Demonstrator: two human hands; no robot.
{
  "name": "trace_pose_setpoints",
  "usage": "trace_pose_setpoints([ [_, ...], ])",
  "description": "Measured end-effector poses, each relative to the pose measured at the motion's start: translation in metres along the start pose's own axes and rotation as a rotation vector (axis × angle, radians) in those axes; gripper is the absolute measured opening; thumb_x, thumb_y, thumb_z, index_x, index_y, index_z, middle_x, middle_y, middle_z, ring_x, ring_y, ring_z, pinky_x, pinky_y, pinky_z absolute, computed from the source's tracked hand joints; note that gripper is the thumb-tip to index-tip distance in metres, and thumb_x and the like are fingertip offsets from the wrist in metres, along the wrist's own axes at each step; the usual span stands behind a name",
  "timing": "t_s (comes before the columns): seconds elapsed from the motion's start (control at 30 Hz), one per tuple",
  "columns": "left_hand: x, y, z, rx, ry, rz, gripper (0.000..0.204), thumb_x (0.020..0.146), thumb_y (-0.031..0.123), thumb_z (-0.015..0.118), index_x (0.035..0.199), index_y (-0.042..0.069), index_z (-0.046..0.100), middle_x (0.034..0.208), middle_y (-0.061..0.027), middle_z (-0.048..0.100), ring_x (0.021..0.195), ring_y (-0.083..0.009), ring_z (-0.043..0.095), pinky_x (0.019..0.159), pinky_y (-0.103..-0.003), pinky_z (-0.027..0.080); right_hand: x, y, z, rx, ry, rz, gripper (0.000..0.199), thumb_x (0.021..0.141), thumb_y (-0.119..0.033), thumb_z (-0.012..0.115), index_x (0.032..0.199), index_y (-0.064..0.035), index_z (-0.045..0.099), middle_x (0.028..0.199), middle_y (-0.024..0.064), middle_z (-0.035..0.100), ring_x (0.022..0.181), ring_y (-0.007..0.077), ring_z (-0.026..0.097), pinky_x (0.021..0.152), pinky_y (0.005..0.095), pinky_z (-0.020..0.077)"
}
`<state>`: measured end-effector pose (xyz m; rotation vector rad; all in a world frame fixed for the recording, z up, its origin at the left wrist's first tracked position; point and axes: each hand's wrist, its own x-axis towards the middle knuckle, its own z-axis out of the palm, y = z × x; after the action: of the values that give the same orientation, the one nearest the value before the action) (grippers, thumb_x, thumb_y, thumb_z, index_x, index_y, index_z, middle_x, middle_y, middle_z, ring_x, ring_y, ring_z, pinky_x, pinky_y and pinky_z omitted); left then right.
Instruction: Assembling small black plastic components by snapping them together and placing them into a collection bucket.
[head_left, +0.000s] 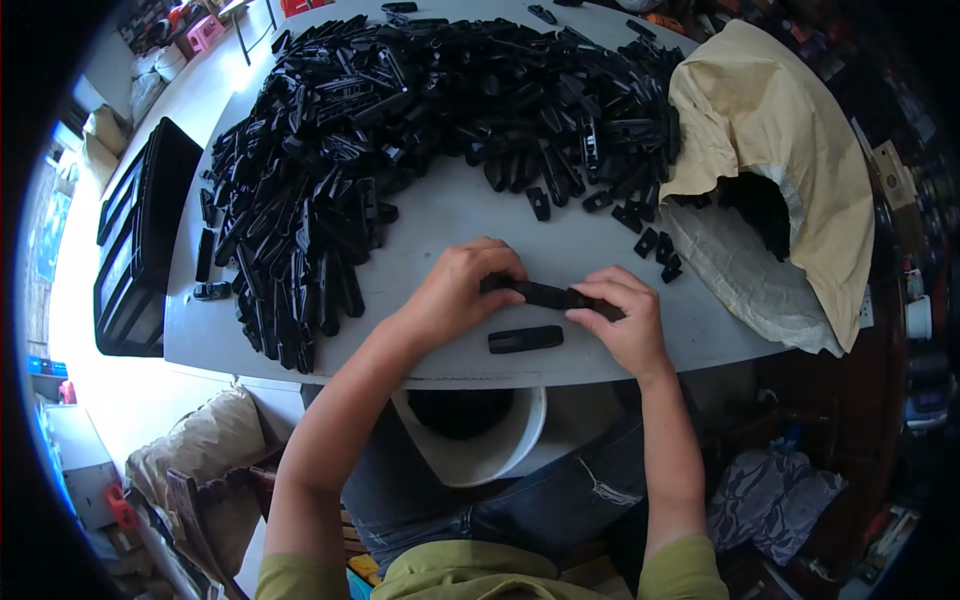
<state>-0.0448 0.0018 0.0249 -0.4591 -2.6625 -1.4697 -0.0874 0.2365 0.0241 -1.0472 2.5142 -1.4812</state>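
Between my two hands, just above the near part of the grey table (pixel 430 250), is a long, narrow black plastic part (pixel 545 294). My left hand (pixel 468 283) is closed on its left end, thumb and fingers pinching it. My right hand (pixel 622 310) pinches the right end, where a black piece shows between the fingers; whether it is a separate piece I cannot tell. Nearer the table edge, a similar black plastic part (pixel 525 340) lies flat below my hands. A large heap of black plastic parts (pixel 400 110) curves around the far and left sides of the table.
A beige woven sack (pixel 780 110) lies with its mouth open at the table's right, black contents inside. Small black pieces (pixel 655 245) lie beside it. A black crate (pixel 145 240) stands off the left edge. Below the near edge, a white bucket (pixel 525 440) sits between my legs.
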Motion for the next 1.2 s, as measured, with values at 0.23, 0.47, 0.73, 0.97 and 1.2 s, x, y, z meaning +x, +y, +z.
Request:
trace_pose_setpoints([
  [0.23, -0.001, 0.002, -0.003, -0.018, -0.013, -0.029, 0.024, 0.070, -0.001, 0.076, 0.091, 0.001, 0.065, 0.092, -0.0103, 0.064, 0.087, -0.0257, 0.063, 0.074, -0.034, 0.052, 0.012, -0.005, 0.011, 0.028, -0.049, 0.010, 0.027, 0.068, 0.000, 0.080, 0.093, 0.0029, 0.070, 0.079, 0.0071, 0.060, 0.067, 0.0167, 0.058, 0.060, 0.0271, 0.0464],
  [0.47, -0.015, 0.005, -0.031, 0.073, -0.183, 0.128, 0.020, 0.073, 0.003, 0.074, 0.092, 0.001, 0.065, 0.095, -0.0120, 0.066, 0.090, -0.0291, 0.063, 0.080, -0.038, 0.051, 0.044, -0.001, 0.021, 0.015, -0.167, -0.082, 0.025, 0.073, -0.017, 0.080, 0.089, 0.0002, 0.071, 0.076, 0.0076, 0.060, 0.064, 0.0170, 0.057, 0.057, 0.0303, 0.0444],
  [0.73, 0.088, -0.018, -0.004, 0.601, 0.444, 0.216, 0.026, 0.084, 0.016, 0.066, 0.108, 0.007, 0.066, 0.127, -0.0118, 0.056, 0.121, -0.0296, 0.050, 0.101, -0.041, 0.039, 0.084, 0.009, 0.058, -0.679, 0.135, 0.064, 0.023, 0.084, -0.014, 0.067, 0.103, -0.0071, 0.057, 0.099, 0.0141, 0.059, 0.081, 0.0366, 0.064, 0.067, 0.0454, 0.0538],
  [0.97, 0.081, -0.035, 0.000, 0.849, 0.315, 0.165, 0.039, 0.090, 0.030, 0.058, 0.126, 0.014, 0.060, 0.138, -0.0069, 0.050, 0.133, -0.0250, 0.041, 0.112, -0.047, 0.027, 0.017, 0.011, 0.013, -0.279, 0.219, 0.048, 0.021, 0.086, -0.008, 0.066, 0.105, -0.0024, 0.059, 0.092, 0.0088, 0.061, 0.071, 0.0210, 0.062, 0.062, 0.0322, 0.0497],
  [1.2, 0.031, -0.011, -0.011, 0.821, 0.161, 0.198, 0.035, 0.090, 0.025, 0.060, 0.124, 0.014, 0.061, 0.136, -0.0069, 0.050, 0.132, -0.0254, 0.041, 0.113, -0.050, 0.025, -0.012, 0.008, -0.006, 0.845, 0.359, 0.466, 0.024, 0.099, -0.016, 0.052, 0.119, -0.0035, 0.056, 0.093, 0.0052, 0.061, 0.072, 0.0097, 0.057, 0.060, 0.0223, 0.0446],
])
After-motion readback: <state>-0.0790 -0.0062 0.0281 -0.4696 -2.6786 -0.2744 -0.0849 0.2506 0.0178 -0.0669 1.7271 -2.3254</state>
